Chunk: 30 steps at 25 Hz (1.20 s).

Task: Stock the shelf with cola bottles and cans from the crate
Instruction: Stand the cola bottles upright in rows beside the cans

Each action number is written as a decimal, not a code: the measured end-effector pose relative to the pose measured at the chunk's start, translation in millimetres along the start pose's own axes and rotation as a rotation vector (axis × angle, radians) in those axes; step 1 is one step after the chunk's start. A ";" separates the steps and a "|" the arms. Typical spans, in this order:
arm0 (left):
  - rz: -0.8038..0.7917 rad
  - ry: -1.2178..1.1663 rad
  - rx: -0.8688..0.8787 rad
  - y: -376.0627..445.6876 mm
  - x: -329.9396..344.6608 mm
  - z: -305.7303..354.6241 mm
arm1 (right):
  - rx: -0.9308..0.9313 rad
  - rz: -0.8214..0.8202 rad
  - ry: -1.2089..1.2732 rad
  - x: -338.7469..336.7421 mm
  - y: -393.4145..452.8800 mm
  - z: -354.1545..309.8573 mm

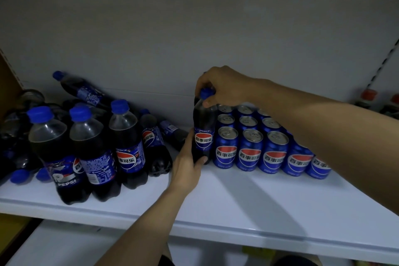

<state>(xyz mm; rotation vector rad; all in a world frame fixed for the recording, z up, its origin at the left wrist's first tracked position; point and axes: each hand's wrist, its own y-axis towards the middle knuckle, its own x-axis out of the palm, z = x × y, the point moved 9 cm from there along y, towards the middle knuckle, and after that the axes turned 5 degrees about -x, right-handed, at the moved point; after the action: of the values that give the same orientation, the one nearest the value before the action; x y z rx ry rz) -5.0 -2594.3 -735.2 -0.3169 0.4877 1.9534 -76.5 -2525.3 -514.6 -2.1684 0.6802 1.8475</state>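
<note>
1. A small clear plastic cola bottle with a blue cap and blue label is standing upright on the white metal shelf, touching the left edge of the block of blue cola cans; dark cola is filling it almost to the neck.
2. The right hand is reaching in over the cans and pinching the bottle's cap with curled fingers and thumb.
3. The left hand is wrapping around the bottle's lower body from the left, with its thumb pressing near the base.
4. The cans are standing upright in tidy rows just right of the held bottle, silver tops sealed, logos facing forward.
5. Well left of the held bottle, three more upright blue-capped cola bottles are standing near the shelf's front edge, each holding dark cola.
6. Behind and beside those three, a heap of similar bottles is lying on its side against the grey back panel.
</note>
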 end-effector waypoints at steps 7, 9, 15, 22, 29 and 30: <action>-0.005 0.034 0.000 -2.6 0.7 3.0 | 0.023 0.003 0.011 -0.9 -3.7 3.3; -0.004 0.052 0.005 -3.0 0.7 4.5 | 0.010 0.014 -0.011 -5.5 -6.5 -1.0; -0.048 0.025 0.049 -20.1 -5.1 19.9 | -0.071 0.098 -0.110 -24.7 -15.2 -26.1; 0.133 -0.050 0.172 -49.6 -99.5 66.1 | -0.210 0.166 -0.121 -2.7 -3.7 -78.3; 0.193 -0.055 0.321 -87.5 -188.8 129.8 | -0.244 0.175 0.064 25.6 22.3 -116.4; 0.225 -0.026 0.339 -90.3 -202.8 136.7 | -0.228 0.182 0.079 27.9 25.9 -116.6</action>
<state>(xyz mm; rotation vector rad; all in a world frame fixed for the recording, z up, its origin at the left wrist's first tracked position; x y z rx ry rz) 161.1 -2659.2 -545.1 -0.0206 0.8545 2.0436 16.2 -2605.6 -516.1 -2.4054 0.7364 2.0274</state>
